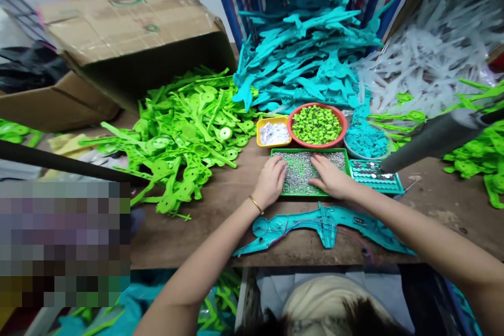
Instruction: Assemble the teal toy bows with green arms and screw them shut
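A shallow green tray (313, 193) is filled with small silvery pieces that look like screws (299, 173). My left hand (271, 181) lies over the tray's left side, its fingers stretched onto the pieces. Over the right side rests my right hand (333, 177), thumb apart from the fingers, touching the pieces. Neither hand visibly grips anything. Just in front of the tray, a long teal plastic shell (326, 226) lies on the table with its hollow inside up. Thin red wires run along it.
Behind the tray stand a yellow dish (259, 139) of white pieces, a red bowl (290, 131) of green parts and a bowl of teal pieces (366, 139). A teal tray (398, 186) sits right, under a dark grey tool (437, 136). Green (189, 136) and teal parts (303, 58) lie heaped behind.
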Tool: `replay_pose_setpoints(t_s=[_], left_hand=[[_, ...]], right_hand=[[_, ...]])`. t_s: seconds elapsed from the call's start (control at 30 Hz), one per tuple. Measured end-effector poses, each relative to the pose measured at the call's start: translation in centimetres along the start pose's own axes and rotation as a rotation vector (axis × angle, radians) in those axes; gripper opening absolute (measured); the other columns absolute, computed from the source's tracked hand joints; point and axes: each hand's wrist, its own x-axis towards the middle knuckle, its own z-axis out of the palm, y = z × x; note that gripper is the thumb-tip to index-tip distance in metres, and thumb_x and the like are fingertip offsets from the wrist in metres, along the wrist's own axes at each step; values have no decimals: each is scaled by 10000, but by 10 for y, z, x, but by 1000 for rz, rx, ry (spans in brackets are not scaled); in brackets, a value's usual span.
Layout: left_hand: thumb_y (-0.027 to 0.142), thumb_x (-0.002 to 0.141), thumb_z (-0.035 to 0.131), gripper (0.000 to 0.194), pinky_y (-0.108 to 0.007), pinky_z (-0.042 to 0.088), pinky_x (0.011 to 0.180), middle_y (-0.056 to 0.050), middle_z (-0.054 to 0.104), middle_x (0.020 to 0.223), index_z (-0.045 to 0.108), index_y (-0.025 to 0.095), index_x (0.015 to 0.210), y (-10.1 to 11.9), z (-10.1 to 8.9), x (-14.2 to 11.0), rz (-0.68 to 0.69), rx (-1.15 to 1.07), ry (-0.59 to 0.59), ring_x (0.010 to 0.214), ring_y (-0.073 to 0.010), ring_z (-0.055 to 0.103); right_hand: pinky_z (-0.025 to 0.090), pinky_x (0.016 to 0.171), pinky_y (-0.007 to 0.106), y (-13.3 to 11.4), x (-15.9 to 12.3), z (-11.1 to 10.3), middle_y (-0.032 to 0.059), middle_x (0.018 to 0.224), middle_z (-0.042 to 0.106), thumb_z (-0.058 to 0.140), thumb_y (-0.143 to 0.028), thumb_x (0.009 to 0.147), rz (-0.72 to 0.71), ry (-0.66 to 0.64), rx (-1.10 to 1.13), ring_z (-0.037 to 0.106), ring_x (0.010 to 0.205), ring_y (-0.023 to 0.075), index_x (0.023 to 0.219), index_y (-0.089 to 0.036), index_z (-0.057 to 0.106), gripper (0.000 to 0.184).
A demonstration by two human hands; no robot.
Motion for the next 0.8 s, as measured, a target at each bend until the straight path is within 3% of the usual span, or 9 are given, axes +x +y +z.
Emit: replay_pose_setpoints(t_s=[0.07, 0.13, 0.27, 0.37, 0.47, 0.6, 0.7, 0.8], left_hand=[[166, 947, 378, 340, -501, 434, 1107, -140, 589, 1281, 582, 173, 1219, -7, 8, 1, -25, -41, 94, 1250, -248, 539], [101, 892, 372, 423, -506, 406, 1134, -145, 565, 1315, 558, 169, 1266, -10, 16, 1, -29, -58, 144, 1282, -247, 513], [36, 801, 377, 525, -509, 391, 1146, -150, 540, 1326, 550, 160, 1281, -11, 22, -4, -70, -75, 166, 1297, -250, 492], [15, 782, 368, 558, -503, 376, 1158, -147, 532, 1327, 541, 159, 1293, -9, 22, -5, -89, -92, 162, 1305, -246, 481], [22, 780, 368, 561, -498, 363, 1167, -163, 526, 1327, 526, 137, 1306, -6, 22, -3, -102, -102, 159, 1311, -254, 472], [58, 798, 378, 527, -486, 373, 1165, -171, 527, 1327, 520, 122, 1301, -5, 22, -2, -113, -116, 132, 1316, -263, 468], [47, 806, 358, 522, -475, 359, 1178, -167, 535, 1322, 522, 120, 1296, -6, 22, -3, -109, -142, 148, 1325, -252, 460], [21, 783, 356, 554, -484, 344, 1186, -152, 535, 1326, 518, 139, 1299, -6, 22, -3, -126, -156, 177, 1330, -242, 457]], right_hand=[[320, 1164, 582, -13, 25, 11, 244, 1536, 357, 498, -484, 920, -101, -55, 16, 306, 1457, 353, 1466, -89, 385, 684], [291, 1197, 527, -25, 43, 17, 174, 1532, 406, 516, -446, 923, -239, -121, 41, 308, 1466, 288, 1454, -144, 429, 617], [345, 1185, 438, -16, 33, 0, 67, 1419, 568, 425, -267, 968, -454, -240, 63, 425, 1402, 194, 1355, -223, 562, 413], [357, 1158, 536, 6, 15, -13, 93, 1461, 519, 406, -293, 976, -345, -193, -50, 411, 1411, 268, 1374, -227, 546, 427], [336, 1153, 592, 1, 31, -6, 175, 1544, 377, 461, -408, 954, -218, -137, -97, 341, 1442, 342, 1440, -157, 463, 546], [316, 1182, 563, -27, 58, 11, 189, 1515, 423, 426, -368, 964, -412, -188, -31, 336, 1450, 314, 1427, -103, 466, 535], [403, 1130, 556, -8, 34, 0, 152, 1442, 528, 348, -302, 990, -479, -209, -90, 434, 1393, 293, 1377, -149, 530, 454], [429, 1076, 614, 30, -5, -19, 173, 1427, 536, 344, -350, 993, -298, -108, -247, 446, 1375, 345, 1368, -154, 534, 464]])
